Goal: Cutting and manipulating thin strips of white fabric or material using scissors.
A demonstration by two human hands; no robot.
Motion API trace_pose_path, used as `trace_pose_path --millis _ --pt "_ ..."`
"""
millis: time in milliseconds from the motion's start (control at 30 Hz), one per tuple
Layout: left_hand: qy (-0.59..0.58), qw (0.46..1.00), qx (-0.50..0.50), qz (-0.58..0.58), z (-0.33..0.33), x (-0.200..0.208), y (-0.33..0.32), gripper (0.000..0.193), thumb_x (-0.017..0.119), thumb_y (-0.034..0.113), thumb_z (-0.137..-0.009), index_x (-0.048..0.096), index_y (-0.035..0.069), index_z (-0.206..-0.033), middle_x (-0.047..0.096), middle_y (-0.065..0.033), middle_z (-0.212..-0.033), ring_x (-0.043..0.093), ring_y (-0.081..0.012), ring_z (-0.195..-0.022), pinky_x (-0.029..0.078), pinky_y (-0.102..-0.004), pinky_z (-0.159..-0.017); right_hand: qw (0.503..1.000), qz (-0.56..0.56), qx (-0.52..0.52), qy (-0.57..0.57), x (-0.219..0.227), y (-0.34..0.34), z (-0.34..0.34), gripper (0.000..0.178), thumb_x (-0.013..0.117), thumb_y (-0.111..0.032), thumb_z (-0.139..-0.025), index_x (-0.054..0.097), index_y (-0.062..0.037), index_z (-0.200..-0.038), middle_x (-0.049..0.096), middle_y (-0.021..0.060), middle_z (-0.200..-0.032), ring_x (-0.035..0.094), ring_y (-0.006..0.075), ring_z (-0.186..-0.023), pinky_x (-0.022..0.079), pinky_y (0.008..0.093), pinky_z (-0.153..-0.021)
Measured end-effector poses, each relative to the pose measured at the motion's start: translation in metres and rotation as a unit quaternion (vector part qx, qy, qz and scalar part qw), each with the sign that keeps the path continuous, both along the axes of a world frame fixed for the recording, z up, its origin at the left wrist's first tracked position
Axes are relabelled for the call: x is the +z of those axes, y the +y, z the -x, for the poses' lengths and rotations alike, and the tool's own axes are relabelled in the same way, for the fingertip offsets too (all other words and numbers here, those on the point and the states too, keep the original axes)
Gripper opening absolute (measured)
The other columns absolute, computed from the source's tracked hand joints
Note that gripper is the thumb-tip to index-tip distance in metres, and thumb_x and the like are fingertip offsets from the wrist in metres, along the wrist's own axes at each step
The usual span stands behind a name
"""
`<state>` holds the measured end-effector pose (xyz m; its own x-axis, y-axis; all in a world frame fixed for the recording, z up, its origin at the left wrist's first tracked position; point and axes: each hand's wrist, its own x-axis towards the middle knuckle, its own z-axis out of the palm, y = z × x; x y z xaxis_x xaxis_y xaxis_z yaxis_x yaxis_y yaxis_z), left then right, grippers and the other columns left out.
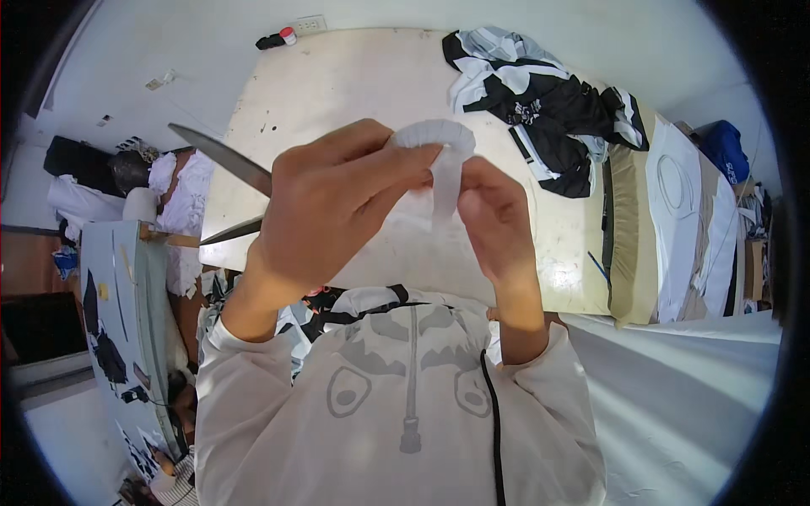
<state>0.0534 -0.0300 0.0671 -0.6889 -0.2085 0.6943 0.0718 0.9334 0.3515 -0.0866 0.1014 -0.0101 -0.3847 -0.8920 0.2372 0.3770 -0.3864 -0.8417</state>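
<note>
My left hand is closed, its thumb and fingertips pinching a white strip near the top. Above those fingertips curves a ribbed white band, which looks like part of the same strip, and a flat length of it hangs down between my hands. Scissors stick out leftward from the left hand, blades spread apart; their handles are hidden in the palm. My right hand has its fingers curled at the strip's right side, and its fingertips are partly hidden. Both hands are raised over the pale tabletop.
At the table's back right lies a heap of black, white and grey garments. A tan cloth roll and white sheets line the right side. A small red-lidded item stands at the back edge. White cloth is piled left.
</note>
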Motion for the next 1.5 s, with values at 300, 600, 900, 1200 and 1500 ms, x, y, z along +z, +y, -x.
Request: trace_pose_path --millis 300,600,900,1200,1500 --pt "-0.015 0.999 -0.016 -0.039 -0.001 0.005 -0.006 0.029 0.081 0.002 -0.073 0.077 0.007 -0.102 0.061 -0.0056 -0.066 0.051 -0.0127 -0.05 0.036 -0.0264 -0.045 0.968 0.005 -0.187 0.168 0.005 0.026 -0.012 0.012 0.073 0.01 -0.082 0.07 0.0049 -0.092 0.06 0.0057 -0.07 0.049 0.0072 -0.059 0.031 0.0225 -0.051" --pt "-0.095 0.912 -0.138 -0.373 -0.01 0.011 -0.01 0.022 0.082 0.0 -0.078 0.078 0.005 -0.099 0.068 -0.0031 -0.072 0.054 -0.0054 -0.052 0.037 -0.0218 -0.045 0.925 0.003 -0.282 0.256 0.005 0.026 0.003 0.012 0.077 0.007 -0.079 0.073 0.002 -0.089 0.061 0.0031 -0.067 0.044 0.0054 -0.056 0.026 0.0213 -0.049" --pt "-0.108 0.79 -0.262 -0.544 -0.006 0.004 -0.014 0.011 0.075 0.004 -0.088 0.074 -0.004 -0.095 0.066 -0.008 -0.07 0.049 -0.0057 -0.045 0.031 -0.0206 -0.041 0.92 0.123 -0.246 0.278 0.015 0.002 0.008 0.013 0.08 0.003 -0.077 0.075 0.0001 -0.089 0.067 0.0056 -0.071 0.044 0.0058 -0.056 0.026 0.0217 -0.049" --pt "-0.068 0.651 -0.317 -0.687 -0.001 -0.015 -0.011 0.021 0.064 0.015 -0.099 0.065 -0.002 -0.086 0.064 -0.0113 -0.068 0.04 -0.0051 -0.04 0.021 -0.022 -0.037 0.934 0.102 -0.254 0.228 0.01 0.0 0.005 0.015 0.079 0.004 -0.076 0.077 -0.0006 -0.091 0.065 0.0038 -0.07 0.041 0.0062 -0.056 0.025 0.0224 -0.049" --pt "-0.131 0.525 -0.364 -0.758 0.002 -0.032 -0.009 0.024 0.066 0.018 -0.098 0.061 0.0 -0.083 0.063 -0.0099 -0.067 0.04 -0.0049 -0.037 0.022 -0.0209 -0.034 0.935 0.089 -0.235 0.251 0.003 -0.001 0.012 0.02 0.085 0.004 -0.069 0.075 -0.0015 -0.085 0.06 0.0015 -0.067 0.041 0.0052 -0.056 0.024 0.0222 -0.049"
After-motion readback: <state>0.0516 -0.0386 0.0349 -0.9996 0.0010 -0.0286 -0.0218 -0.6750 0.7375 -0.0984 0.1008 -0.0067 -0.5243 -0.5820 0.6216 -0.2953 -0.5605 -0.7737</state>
